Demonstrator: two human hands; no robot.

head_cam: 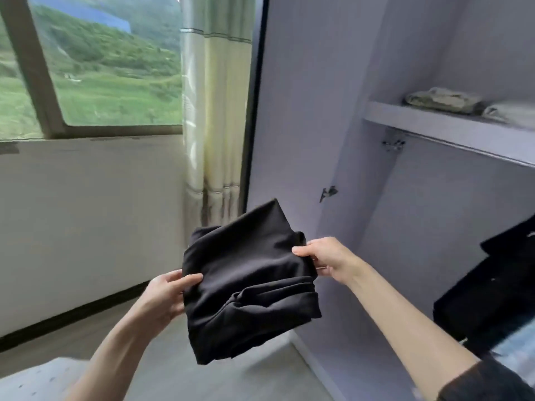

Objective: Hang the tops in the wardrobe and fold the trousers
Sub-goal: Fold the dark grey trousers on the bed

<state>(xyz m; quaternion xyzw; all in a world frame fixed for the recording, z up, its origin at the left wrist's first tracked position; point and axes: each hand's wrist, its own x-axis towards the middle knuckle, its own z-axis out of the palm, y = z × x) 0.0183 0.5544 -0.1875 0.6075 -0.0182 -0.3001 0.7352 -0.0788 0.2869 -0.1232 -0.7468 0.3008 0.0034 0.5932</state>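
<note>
Folded black trousers (249,282) held in mid-air, in front of the open wardrobe (362,82), above the floor (231,377). Fabric stacked in several layers, lower edge hanging loose. Left hand (165,296) grips the left edge, thumb on top, fingers hidden under the cloth. Right hand (327,259) pinches the right edge, thumb on top, fingers curled beneath.

Wardrobe shelf (434,123) up right carries two folded items: an olive one (440,99) and a pale one (509,112), just beside each other. Hanging rail (477,151) runs just under the shelf. Dark garment (486,293) hangs at the right edge (cut off by the frame, type unclear).

Left of the wardrobe: pale curtain (214,111), then window (95,68) showing green hillside. Light patterned surface (37,380) at bottom left, probably a bed.
</note>
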